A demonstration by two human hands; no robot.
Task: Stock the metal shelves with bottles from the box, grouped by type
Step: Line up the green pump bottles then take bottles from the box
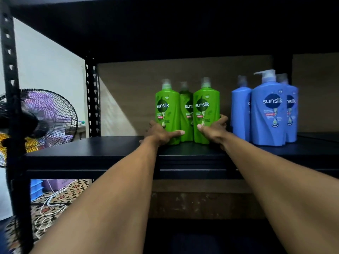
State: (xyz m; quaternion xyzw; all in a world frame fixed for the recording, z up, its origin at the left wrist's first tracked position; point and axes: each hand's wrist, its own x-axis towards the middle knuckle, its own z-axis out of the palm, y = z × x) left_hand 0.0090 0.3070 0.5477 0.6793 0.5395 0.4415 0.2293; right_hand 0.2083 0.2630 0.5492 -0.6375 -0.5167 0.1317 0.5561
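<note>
Green bottles [187,109] between left grip [161,133] and right grip [213,130], arms outstretched.

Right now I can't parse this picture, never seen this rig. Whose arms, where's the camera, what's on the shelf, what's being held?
There is no machine here: the grips are a person's two bare hands. The single picture comes from a wide-angle camera worn on their head, looking forward and down along both forearms. The left grip wraps the base of the left green bottle. The right grip wraps the base of the right green bottle. Both bottles stand upright on the black metal shelf, with a third green bottle just behind, between them. To their right, apart from them, three blue bottles stand in their own cluster. An electric fan is visible past the shelf's left post.
</note>
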